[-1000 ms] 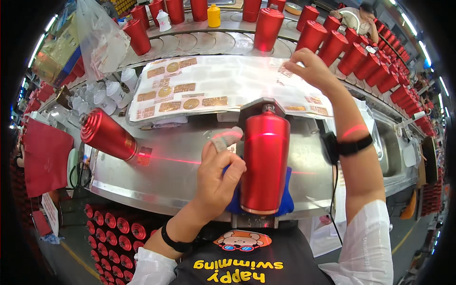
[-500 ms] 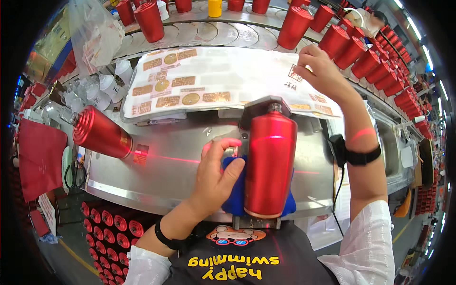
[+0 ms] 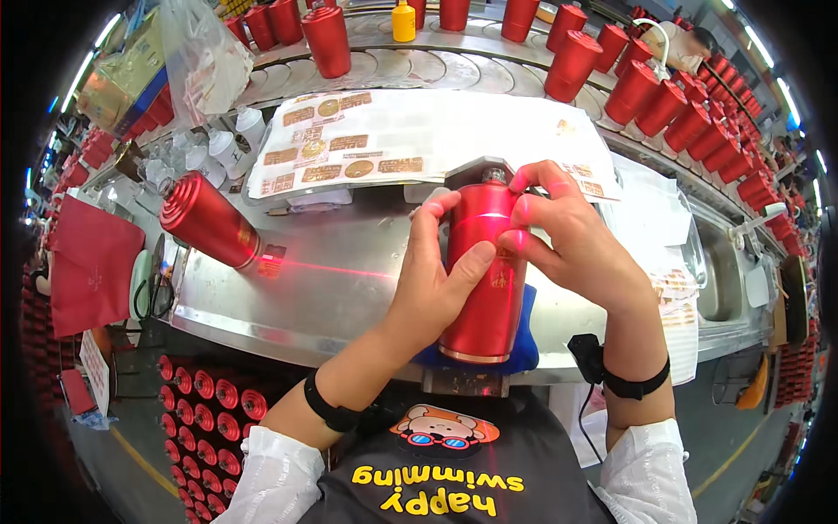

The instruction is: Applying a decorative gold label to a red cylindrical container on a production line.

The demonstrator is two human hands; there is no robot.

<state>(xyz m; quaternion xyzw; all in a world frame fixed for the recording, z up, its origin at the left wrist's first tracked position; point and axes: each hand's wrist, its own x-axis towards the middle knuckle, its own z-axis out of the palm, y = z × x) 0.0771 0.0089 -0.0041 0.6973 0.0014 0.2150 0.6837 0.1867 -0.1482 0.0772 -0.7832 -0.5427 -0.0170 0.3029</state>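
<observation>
A red metallic bottle [image 3: 477, 325] lies tilted on a blue cloth [image 3: 526, 336] over a metal stand, its neck pointing away from me. My left hand [image 3: 428, 284] is closed round the bottle's left side, thumb across its front. On the right side, my right hand [image 3: 580, 244] pinches a small gold sticker [image 3: 504, 272] against the bottle's face, its fingers partly hiding it. A red laser line crosses the bottle near its shoulder. Behind lies a white sheet [image 3: 454, 131] of gold stickers.
Another red bottle [image 3: 209, 220] leans at the left of the metal bench [image 3: 323, 301]. Scissors [image 3: 155, 293] hang beyond it. Red bottles and a yellow one [image 3: 403, 22] stand on the curved conveyor [image 3: 419, 65]. Several bottles stack below left. A sink [image 3: 720, 275] is at the right.
My right hand has come from the sticker sheet to the bottle, where gold marking now shows. My left hand has moved up onto the bottle. The view has shifted slightly.
</observation>
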